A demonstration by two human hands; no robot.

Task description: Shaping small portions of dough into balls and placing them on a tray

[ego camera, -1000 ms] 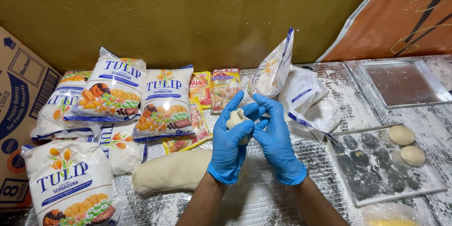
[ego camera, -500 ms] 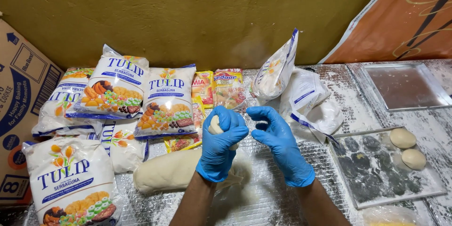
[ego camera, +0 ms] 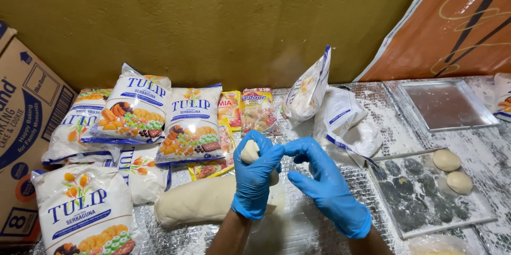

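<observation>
Over the middle of the counter [ego camera: 298,228], both blue-gloved hands have dropped lower and slid slightly left compared with a second ago, when they were raised nearer the standing packets.

At the counter's left edge stands a cardboard box [ego camera: 26,143], and beside it lie white flour bags [ego camera: 133,111], several overlapping, one [ego camera: 85,212] near the front left corner. Behind the hands, small yellow and red seasoning packets [ego camera: 258,109] lean toward the back edge.

A long dough log [ego camera: 199,202] lies on the foil-covered counter just left of the left wrist. The left hand [ego camera: 258,178] is clenched around a small dough piece [ego camera: 250,151], whose pale top pokes out above the curled fingers; earlier that piece sat higher, pinched between both hands. The right hand [ego camera: 324,183] touches the left with its thumb and forefinger tips, the other fingers loosely curled; whether it grips the dough itself cannot be told.

Further right, an opened flour bag [ego camera: 311,87] stands upright beside crumpled empty bags [ego camera: 346,124]. Toward the right edge, a dark floured board [ego camera: 420,202] carries two dough balls [ego camera: 447,160], and an empty metal tray [ego camera: 447,105] lies near the back right corner.
</observation>
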